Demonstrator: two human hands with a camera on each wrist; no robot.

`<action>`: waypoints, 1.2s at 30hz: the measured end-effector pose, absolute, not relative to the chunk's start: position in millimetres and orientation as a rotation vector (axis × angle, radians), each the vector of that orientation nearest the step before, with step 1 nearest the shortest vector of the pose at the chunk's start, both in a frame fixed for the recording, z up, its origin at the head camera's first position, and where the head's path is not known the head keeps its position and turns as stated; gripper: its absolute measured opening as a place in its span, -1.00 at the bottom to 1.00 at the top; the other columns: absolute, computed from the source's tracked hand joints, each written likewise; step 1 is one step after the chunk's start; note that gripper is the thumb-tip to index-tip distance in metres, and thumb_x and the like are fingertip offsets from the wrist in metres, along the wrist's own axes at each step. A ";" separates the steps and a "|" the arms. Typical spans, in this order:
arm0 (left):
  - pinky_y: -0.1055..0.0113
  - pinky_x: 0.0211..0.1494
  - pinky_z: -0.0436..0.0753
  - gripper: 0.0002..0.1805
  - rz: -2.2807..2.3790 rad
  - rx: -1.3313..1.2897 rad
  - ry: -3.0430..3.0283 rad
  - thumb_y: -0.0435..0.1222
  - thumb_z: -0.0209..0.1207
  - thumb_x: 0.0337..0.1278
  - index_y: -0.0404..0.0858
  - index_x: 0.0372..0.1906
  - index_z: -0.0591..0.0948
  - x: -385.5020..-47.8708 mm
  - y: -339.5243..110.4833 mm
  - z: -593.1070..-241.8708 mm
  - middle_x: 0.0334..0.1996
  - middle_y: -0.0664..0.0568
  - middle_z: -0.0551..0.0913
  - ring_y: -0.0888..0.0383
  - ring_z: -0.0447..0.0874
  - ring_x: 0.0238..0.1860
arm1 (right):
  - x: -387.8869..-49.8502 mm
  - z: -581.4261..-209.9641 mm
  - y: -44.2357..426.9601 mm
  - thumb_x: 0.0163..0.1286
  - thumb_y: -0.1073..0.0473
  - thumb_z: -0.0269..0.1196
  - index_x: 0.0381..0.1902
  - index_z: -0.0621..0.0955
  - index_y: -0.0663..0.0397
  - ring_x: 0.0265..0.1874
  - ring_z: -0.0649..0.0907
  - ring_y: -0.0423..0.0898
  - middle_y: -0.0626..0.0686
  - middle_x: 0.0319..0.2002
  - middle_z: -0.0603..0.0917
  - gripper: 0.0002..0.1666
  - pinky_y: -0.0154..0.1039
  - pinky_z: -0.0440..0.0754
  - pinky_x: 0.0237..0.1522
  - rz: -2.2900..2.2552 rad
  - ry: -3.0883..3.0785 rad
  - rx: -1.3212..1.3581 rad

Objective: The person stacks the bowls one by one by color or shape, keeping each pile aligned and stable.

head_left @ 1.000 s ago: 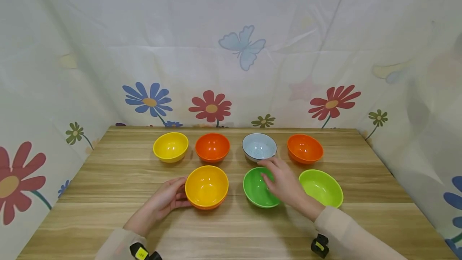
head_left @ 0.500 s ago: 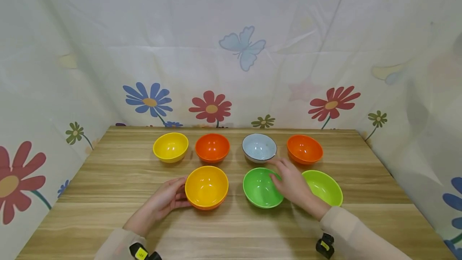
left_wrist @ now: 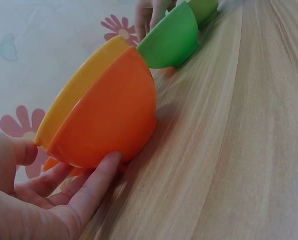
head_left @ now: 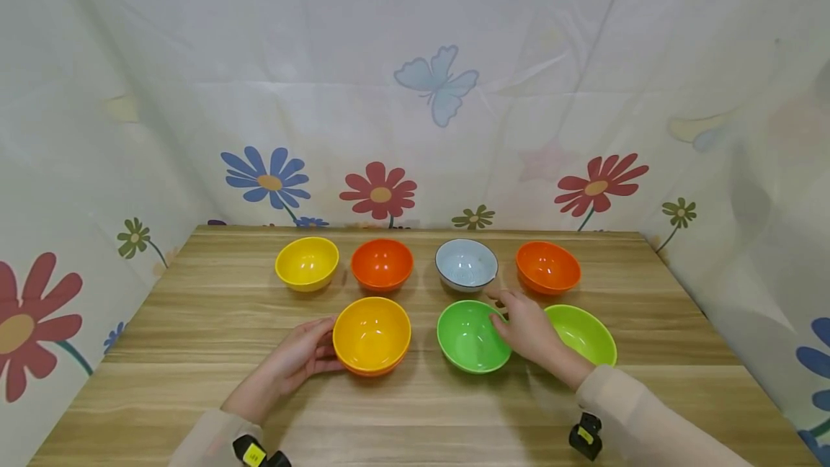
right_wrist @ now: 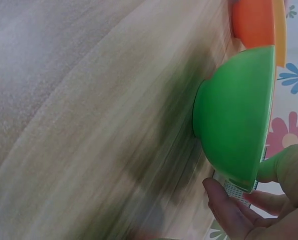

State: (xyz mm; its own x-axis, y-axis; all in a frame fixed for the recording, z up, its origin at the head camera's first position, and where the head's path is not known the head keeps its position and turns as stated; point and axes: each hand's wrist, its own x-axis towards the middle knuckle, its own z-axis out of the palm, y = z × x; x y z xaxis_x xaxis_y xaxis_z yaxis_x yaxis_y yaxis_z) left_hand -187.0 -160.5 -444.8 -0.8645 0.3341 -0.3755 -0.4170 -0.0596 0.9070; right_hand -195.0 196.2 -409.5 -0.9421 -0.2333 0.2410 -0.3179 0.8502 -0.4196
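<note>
My left hand [head_left: 301, 353] holds the left side of two nested bowls, thumb at the rim and fingers against the lower wall. An amber bowl [head_left: 372, 335] sits inside an orange bowl [left_wrist: 111, 112], and both stand on the table. On the right, my right hand [head_left: 532, 330] pinches the right rim of a green bowl [head_left: 471, 337]. Its thumb reaches over the rim to the inside while the fingers stay outside; the thumb tip is hidden in the right wrist view. A lime-green bowl [head_left: 586, 337] lies behind the right hand, partly covered by it.
Along the back stand a yellow bowl [head_left: 308, 265], a red-orange bowl [head_left: 382, 266], a pale blue bowl [head_left: 466, 265] with a dark rim, and another orange bowl [head_left: 547, 267]. The wooden table [head_left: 194, 323] meets a flowered curtain [head_left: 311, 92] at its back and sides.
The right hand has drawn back to the right, from over the green bowl to its right rim, uncovering more of the bowl. The left hand and nested bowls stay in place.
</note>
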 end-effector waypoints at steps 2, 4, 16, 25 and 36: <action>0.07 0.00 0.60 -0.45 1.972 -0.084 1.721 -0.12 -0.20 0.40 -0.40 0.32 0.19 -187.0 -160.6 -444.7 0.01 -0.10 0.55 0.11 0.59 -0.15 | -194.8 -408.4 196.0 0.12 0.33 0.25 0.00 0.54 0.27 -0.25 0.66 0.09 0.23 -0.12 0.62 -0.57 -0.07 0.65 -0.27 0.691 -2.860 0.423; 0.07 0.00 0.60 -0.45 1.975 -0.082 1.719 -0.13 -0.20 0.40 -0.41 0.32 0.20 -187.1 -160.5 -444.9 0.01 -0.09 0.55 0.11 0.59 -0.15 | -194.4 -407.6 195.9 0.12 0.34 0.25 0.00 0.55 0.28 -0.25 0.66 0.09 0.22 -0.13 0.63 -0.58 -0.06 0.64 -0.27 0.684 -2.870 0.422; 0.05 0.00 0.59 -0.47 1.975 -0.114 1.739 -0.13 -0.21 0.41 -0.38 0.30 0.23 -187.5 -160.4 -446.7 0.04 -0.12 0.53 0.09 0.59 -0.13 | -194.0 -408.5 196.8 0.09 0.38 0.24 -0.09 0.58 0.24 -0.29 0.65 0.08 0.17 -0.23 0.67 -0.64 -0.06 0.63 -0.32 0.685 -2.877 0.434; 0.06 0.02 0.58 -0.46 1.979 -0.079 1.714 -0.12 -0.20 0.41 -0.39 0.30 0.22 -188.8 -161.5 -446.7 0.02 -0.07 0.55 0.10 0.59 -0.11 | -195.1 -409.0 196.7 0.06 0.42 0.22 -0.14 0.61 0.22 -0.32 0.65 0.07 0.14 -0.29 0.68 -0.66 -0.07 0.62 -0.35 0.710 -2.852 0.433; 0.06 0.02 0.59 -0.46 1.979 -0.069 1.705 -0.11 -0.19 0.40 -0.40 0.30 0.23 -188.0 -162.2 -446.6 -0.03 -0.04 0.57 0.11 0.59 -0.12 | -194.8 -411.9 196.7 0.05 0.43 0.22 -0.21 0.62 0.17 -0.39 0.64 0.00 0.10 -0.35 0.68 -0.71 -0.14 0.60 -0.41 0.712 -2.857 0.383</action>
